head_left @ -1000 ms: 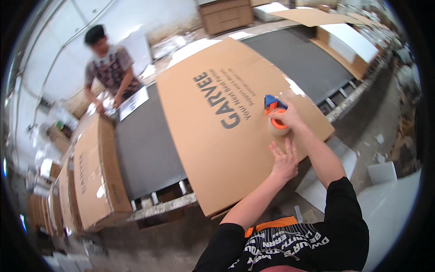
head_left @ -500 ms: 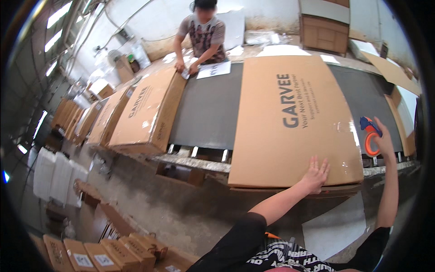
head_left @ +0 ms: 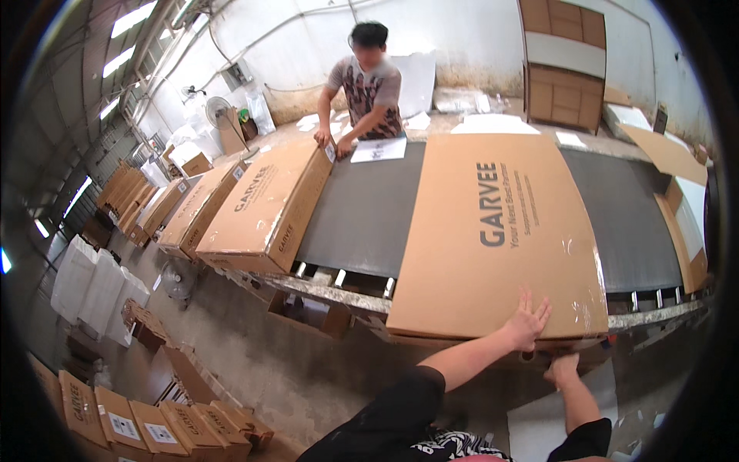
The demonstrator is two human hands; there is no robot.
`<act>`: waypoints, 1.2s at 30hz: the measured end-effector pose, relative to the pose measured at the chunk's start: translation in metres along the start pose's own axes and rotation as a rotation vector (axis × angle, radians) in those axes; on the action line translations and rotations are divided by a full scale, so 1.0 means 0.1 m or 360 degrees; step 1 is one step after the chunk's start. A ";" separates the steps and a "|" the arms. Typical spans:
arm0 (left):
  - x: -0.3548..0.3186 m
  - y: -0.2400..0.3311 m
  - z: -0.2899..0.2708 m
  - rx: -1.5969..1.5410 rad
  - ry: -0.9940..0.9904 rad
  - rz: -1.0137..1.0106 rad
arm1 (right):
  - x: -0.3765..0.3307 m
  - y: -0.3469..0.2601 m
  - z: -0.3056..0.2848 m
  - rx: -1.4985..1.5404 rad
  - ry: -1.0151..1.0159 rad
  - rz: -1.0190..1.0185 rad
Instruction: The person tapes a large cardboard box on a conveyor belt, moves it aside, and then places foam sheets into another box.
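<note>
A large closed cardboard box [head_left: 446,223] with dark print lies flat across a grey conveyor belt [head_left: 362,208], its near end toward me. My left hand [head_left: 527,323] rests on the top near that end, fingers spread and palm down. Below the near edge, my right hand [head_left: 564,369] is against the box's front side with its fingers curled. What those fingers hold, if anything, is hidden. Clear tape shines along the box's right edge. The orange and blue tape dispenser cannot be made out now.
Across the belt a co-worker [head_left: 369,88] handles the end of another taped box [head_left: 265,204]; a white sheet [head_left: 379,150] lies beside it. More boxes continue leftward. Flat cartons [head_left: 123,423] stand at lower left. An open carton [head_left: 681,223] sits at right.
My right hand has come down and left from beside the box's right edge, where it held the tape dispenser, to the near side. My left hand stays on top. The view has tilted up.
</note>
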State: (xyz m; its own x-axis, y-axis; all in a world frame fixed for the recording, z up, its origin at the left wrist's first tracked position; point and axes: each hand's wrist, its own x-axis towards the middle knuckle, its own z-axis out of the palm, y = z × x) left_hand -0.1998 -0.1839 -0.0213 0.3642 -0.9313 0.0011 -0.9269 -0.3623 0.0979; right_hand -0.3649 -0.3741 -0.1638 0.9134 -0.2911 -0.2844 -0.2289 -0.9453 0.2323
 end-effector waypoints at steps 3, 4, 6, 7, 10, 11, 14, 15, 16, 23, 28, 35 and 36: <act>-0.22 -0.30 0.25 -0.0056 0.0025 0.0086 | -0.37 -0.48 -0.18 0.0400 -0.0323 0.0384; -0.44 -0.45 0.30 0.0042 0.0018 0.0179 | -0.61 -0.62 -0.30 0.0821 -0.0332 0.0624; -1.07 -0.82 0.13 0.0136 -0.0100 0.0193 | -1.04 -0.65 -0.75 0.0815 -0.0741 0.0614; -1.48 -1.11 -0.11 0.0153 -0.0188 0.0121 | -1.26 -0.64 -1.16 0.0943 -0.0695 0.0627; -2.22 -1.62 -0.09 -0.0048 0.0076 -0.0112 | -1.29 -1.11 -2.42 0.1319 0.0336 -0.0048; -2.38 -1.77 0.06 -0.0039 0.0031 -0.0140 | -1.06 -1.39 -2.86 0.1294 0.0486 -0.0033; -2.34 -1.99 0.27 -0.0247 0.0417 -0.0038 | -0.14 -2.05 -3.53 0.0814 0.0831 0.0090; -2.28 -1.94 0.17 -0.0374 0.0477 -0.0033 | 0.07 -2.24 -3.77 0.0774 0.0848 0.0158; -2.31 -1.88 0.12 -0.0509 0.0502 -0.0060 | 0.29 -2.37 -3.82 0.0924 0.0528 0.0174; -2.21 -1.81 0.27 -0.0535 0.0664 0.0100 | -0.67 -2.65 -2.55 0.0078 -0.0281 -0.0112; -2.33 -1.95 0.32 -0.0376 0.0626 0.0128 | -0.07 -3.62 -1.68 -0.0197 -0.0439 -0.0176; -2.29 -1.87 0.02 -0.0301 0.0553 0.0251 | -1.19 -2.50 0.12 0.2258 0.0370 0.0495; -2.34 -1.88 -0.08 -0.0248 0.0526 0.0219 | -1.18 -2.30 0.28 0.3657 0.0583 0.0854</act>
State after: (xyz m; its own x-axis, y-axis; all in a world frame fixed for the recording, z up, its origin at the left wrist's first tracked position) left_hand -0.1098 0.1020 -0.0317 0.2708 -0.8995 0.3428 -0.9534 -0.2013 0.2248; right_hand -0.4290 -0.1266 -0.2094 0.6122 -0.6801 -0.4032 0.0087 0.5157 -0.8567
